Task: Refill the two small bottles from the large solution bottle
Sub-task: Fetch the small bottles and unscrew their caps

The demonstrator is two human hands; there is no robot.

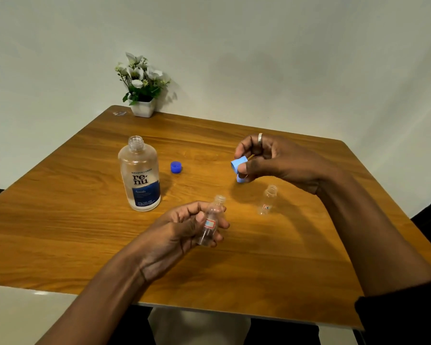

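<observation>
Standing at the left of the table (60, 220), the big bottle (140, 174) is upright with its neck bare, ready to pour; its dark blue cap (176, 167) lies just beside it on the wood, parked close enough to find again; liquid seems to fill most of the body, though the level is hard to read through the clear wall. Behind it, in the far corner, a flower pot (142, 108) sits well out of the working area.

Nearer the front edge, the left hand (184, 232) is closed around one small bottle (210, 224), fingers wrapped round its body and thumb across the front; the bottle is tilted a little, mouth open and up, lifted off the table, probably so it can be brought to the big one; it looks empty.

Further right, the right hand (271, 160) pinches a pale blue cap (239, 164) between thumb and fingertips; a second pale blue cap (241, 179) shows just below the thumb, and I cannot tell whether it is held too or lying on the table; holding caps here keeps them clean and accounted for, I judge.

Below that hand the second small bottle (268, 200) stands upright and uncapped on the wood, apart from both hands, apparently empty and waiting its turn; with all three mouths open, pouring looks like the next step.
</observation>
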